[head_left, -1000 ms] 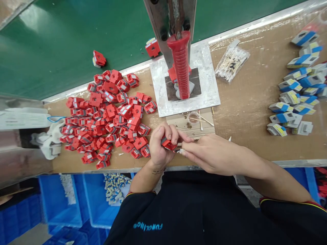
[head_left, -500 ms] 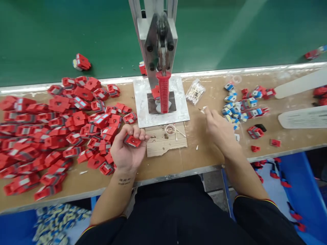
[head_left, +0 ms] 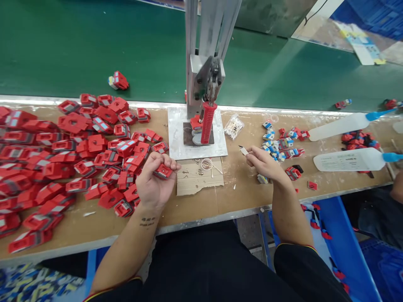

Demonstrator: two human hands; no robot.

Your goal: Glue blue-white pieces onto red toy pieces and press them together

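My left hand (head_left: 156, 180), palm up, has its fingers curled round a red plastic part (head_left: 163, 171) with a recess on top. Pinched in my right hand (head_left: 262, 162) is a small pale blade tool (head_left: 243, 150), its dark tip pointing up and left. Between and beyond my hands stands a press with a red handle (head_left: 208, 123) on a metal plate (head_left: 176, 147). Under its clamp sits another red part (head_left: 197, 121). A piece of cardboard (head_left: 189, 184) in front of the plate carries a small round cup (head_left: 207, 164) and cotton swabs.
Many red parts (head_left: 72, 123) are heaped at the left. A bag of swabs (head_left: 233, 126) lies right of the plate. Blue and white pieces (head_left: 270, 144) and two white bottles (head_left: 349, 160) are farther right. A green surface (head_left: 151, 54) runs behind; blue bins (head_left: 343, 235) stand below the table.
The view has shifted, showing more of the right side. My right hand has turned, and the blade tool shows more clearly. My left hand still holds the red part.
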